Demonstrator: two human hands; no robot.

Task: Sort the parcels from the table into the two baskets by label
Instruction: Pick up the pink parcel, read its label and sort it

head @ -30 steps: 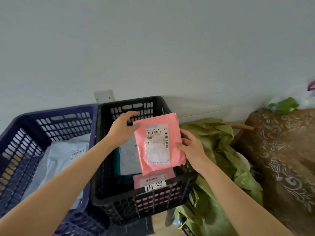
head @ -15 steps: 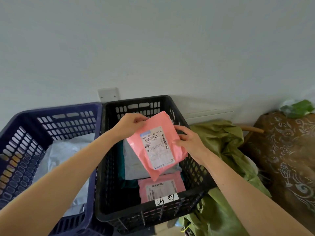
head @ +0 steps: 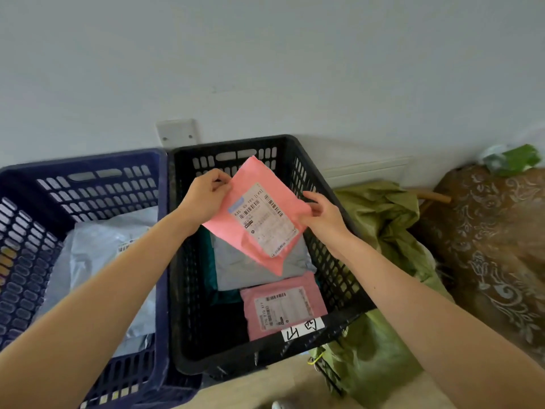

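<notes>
Head view: both hands hold a pink parcel (head: pixel 259 219) tilted above the black basket (head: pixel 333 270). The left hand (head: pixel 206 199) pinches its far left edge; the right hand (head: pixel 323 215) grips its right edge. Below, inside the black basket, lie a grey parcel (head: pixel 241 273) and another pink parcel (head: pixel 283 308). To the left stands the blue basket (head: pixel 160 231) with a grey bag (head: pixel 97 252) inside.

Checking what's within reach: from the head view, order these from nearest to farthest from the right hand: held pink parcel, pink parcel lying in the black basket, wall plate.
1. Held pink parcel, gripped by the right hand.
2. Pink parcel lying in the black basket, below.
3. Wall plate, up left.
</notes>
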